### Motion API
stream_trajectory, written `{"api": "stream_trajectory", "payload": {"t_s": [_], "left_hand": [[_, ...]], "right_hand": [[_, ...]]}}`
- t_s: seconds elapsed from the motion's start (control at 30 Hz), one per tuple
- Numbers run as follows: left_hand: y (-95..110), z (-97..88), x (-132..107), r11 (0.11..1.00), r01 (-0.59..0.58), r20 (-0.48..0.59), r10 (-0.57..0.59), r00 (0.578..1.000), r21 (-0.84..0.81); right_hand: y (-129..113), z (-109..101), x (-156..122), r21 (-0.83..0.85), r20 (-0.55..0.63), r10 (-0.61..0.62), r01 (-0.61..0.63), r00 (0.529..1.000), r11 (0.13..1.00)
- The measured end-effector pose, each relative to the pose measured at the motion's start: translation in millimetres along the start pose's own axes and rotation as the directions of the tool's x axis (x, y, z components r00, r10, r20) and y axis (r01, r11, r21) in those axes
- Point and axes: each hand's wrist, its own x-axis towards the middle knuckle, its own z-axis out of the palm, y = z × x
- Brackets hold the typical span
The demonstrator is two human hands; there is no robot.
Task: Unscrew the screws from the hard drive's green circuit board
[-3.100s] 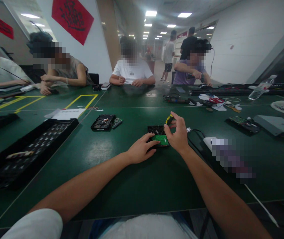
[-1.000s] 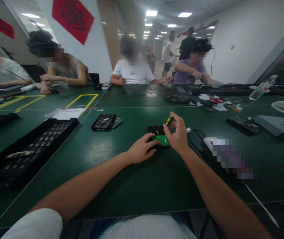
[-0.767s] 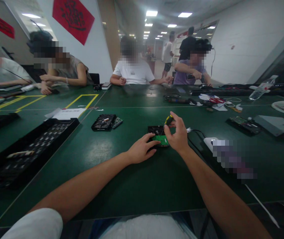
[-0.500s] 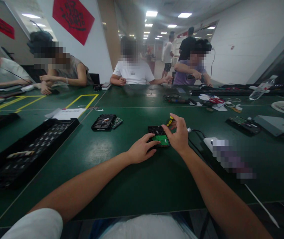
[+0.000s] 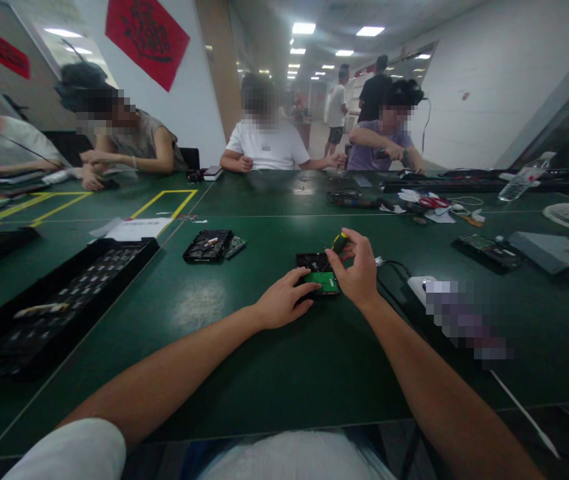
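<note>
A hard drive (image 5: 325,283) with a green circuit board on top lies flat on the table in front of me. My left hand (image 5: 287,298) rests on its left part, fingers spread and stretched over the board and edge, not wrapped round it. My right hand (image 5: 356,267) is closed on a small screwdriver (image 5: 339,243) with a yellow and black handle, held tilted above the drive's right side. The screwdriver's tip is hidden, so I cannot tell whether it touches a screw.
Left of the drive lie an opened black drive (image 5: 208,246) and a loose circuit board (image 5: 236,247). A long black tray (image 5: 64,300) stands further left. To the right are a white power bank-like device (image 5: 422,285) with cables, another drive (image 5: 487,252) and a grey box (image 5: 557,252). Co-workers sit opposite.
The screwdriver's handle has turned slightly in my right fingers, showing less yellow. My left hand and the hard drive have stayed in place.
</note>
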Motion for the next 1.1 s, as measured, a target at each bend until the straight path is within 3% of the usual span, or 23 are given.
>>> {"api": "stream_trajectory", "payload": {"t_s": [0.23,0.5,0.83,1.1], "left_hand": [[0.2,-0.4,-0.4,1.000,-0.001,0.010,0.001,1.000,-0.007],[2.1,-3.1,-0.3,1.000,0.004,0.015,-0.004,1.000,0.006],[2.6,-3.7,0.0,1.000,0.003,0.014,-0.003,1.000,0.008],[2.4,-3.2,-0.6,1.000,0.007,0.001,-0.007,1.000,-0.008]], "right_hand": [[0.9,4.8,-2.0,0.121,0.059,0.044,-0.051,0.997,0.991],[0.9,2.2,-0.9,0.090,0.063,0.040,-0.045,0.997,0.995],[4.6,5.0,-1.7,0.219,0.180,0.087,-0.126,0.980,0.968],[4.6,6.1,-2.6,0.266,0.163,0.140,-0.181,0.977,0.947]]}}
